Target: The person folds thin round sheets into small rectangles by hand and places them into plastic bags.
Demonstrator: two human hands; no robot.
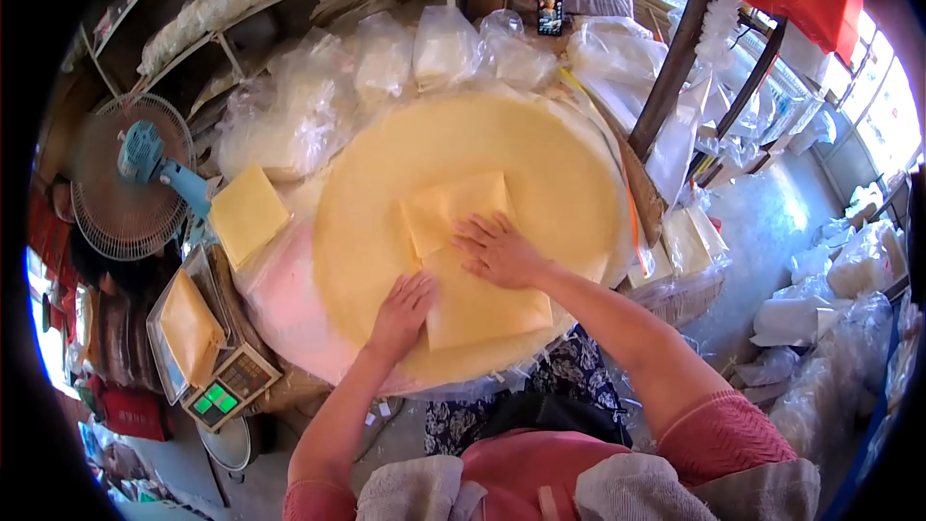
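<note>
Beneath the wide-spread right hand (502,253) and flattened, unclosed left hand (401,309), yellow sheets (487,314) lie overlapped, apparently pressed to stay flat.

Yellow sheet (487,314), folded, lying flat

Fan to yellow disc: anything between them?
Yes. In the head view, a yellow square lies between the fan and the yellow disc, then a narrow pale strip before the disc's edge.
</note>
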